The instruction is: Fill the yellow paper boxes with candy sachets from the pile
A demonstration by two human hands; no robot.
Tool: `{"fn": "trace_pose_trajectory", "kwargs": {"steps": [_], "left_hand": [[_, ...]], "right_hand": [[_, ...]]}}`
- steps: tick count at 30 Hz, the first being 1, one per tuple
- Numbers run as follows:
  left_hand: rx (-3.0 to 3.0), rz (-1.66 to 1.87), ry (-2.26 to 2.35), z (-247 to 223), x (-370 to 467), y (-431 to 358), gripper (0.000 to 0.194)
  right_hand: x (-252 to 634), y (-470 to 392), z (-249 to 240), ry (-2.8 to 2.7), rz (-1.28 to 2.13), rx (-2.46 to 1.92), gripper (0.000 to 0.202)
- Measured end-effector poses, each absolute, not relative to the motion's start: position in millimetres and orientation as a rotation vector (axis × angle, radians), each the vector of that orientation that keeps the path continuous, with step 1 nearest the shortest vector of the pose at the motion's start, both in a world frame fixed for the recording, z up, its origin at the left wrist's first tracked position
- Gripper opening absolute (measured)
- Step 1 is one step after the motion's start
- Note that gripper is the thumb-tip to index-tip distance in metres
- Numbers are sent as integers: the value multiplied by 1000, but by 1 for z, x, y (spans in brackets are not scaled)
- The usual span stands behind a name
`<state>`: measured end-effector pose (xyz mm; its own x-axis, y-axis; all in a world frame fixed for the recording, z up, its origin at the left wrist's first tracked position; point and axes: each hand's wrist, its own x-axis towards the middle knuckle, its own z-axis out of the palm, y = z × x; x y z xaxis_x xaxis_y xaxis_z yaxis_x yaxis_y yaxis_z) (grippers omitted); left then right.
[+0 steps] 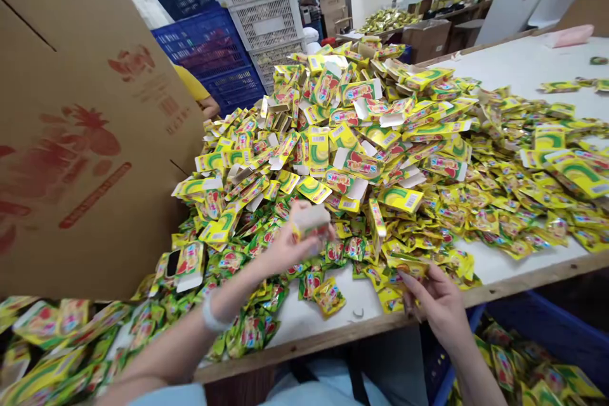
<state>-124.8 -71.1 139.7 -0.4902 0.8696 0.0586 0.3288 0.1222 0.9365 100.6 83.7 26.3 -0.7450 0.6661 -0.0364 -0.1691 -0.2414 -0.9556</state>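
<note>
My left hand is closed round a small open carton, blurred by motion, over the green packets in the middle. Near the table's front edge, my right hand pinches a yellow candy packet between thumb and fingers. A heap of yellow and green printed cartons rises behind both hands. Green packets lie under and left of my left hand, and yellow packets spread to the right. One orange-yellow packet lies on the white table between my hands.
A large cardboard box stands at the left, with another person's hand behind it. Blue crates and white crates are stacked at the back. A blue bin of packets sits below the wooden table edge at right.
</note>
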Motion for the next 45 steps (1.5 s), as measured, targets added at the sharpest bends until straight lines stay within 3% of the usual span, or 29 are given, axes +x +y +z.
{"fn": "trace_pose_trajectory", "kwargs": {"steps": [7, 11, 18, 23, 27, 31, 37, 40, 43, 45], "left_hand": [[591, 1353, 1469, 71, -60, -127, 76], [632, 1404, 1475, 69, -69, -164, 75], [798, 1388, 1536, 64, -75, -209, 85], [857, 1312, 1424, 66, -79, -220, 84], [947, 1184, 1462, 64, -80, -223, 90], [982, 1105, 1520, 61, -74, -216, 99], [1044, 1120, 1583, 63, -61, -195, 109], [1137, 1192, 1974, 52, -59, -181, 82], [1178, 967, 2471, 37, -57, -164, 46], [1167, 740, 2617, 29, -54, -152, 42]], "right_hand": [[48, 13, 73, -1706, 1824, -341, 15], [33, -11, 85, -2285, 1449, -120, 14], [23, -40, 125, -2991, 1125, 101, 26], [33, -49, 122, -2791, 1250, 12, 13], [52, -54, 110, -2846, 1331, 96, 25], [55, -68, 100, -2812, 1524, -23, 23], [74, -33, 95, -2629, 1239, -97, 20], [100, 41, 112, -2355, 691, -546, 18], [104, 96, 120, -2115, -6, -789, 46], [88, 97, 107, -2189, -41, -677, 50]]}}
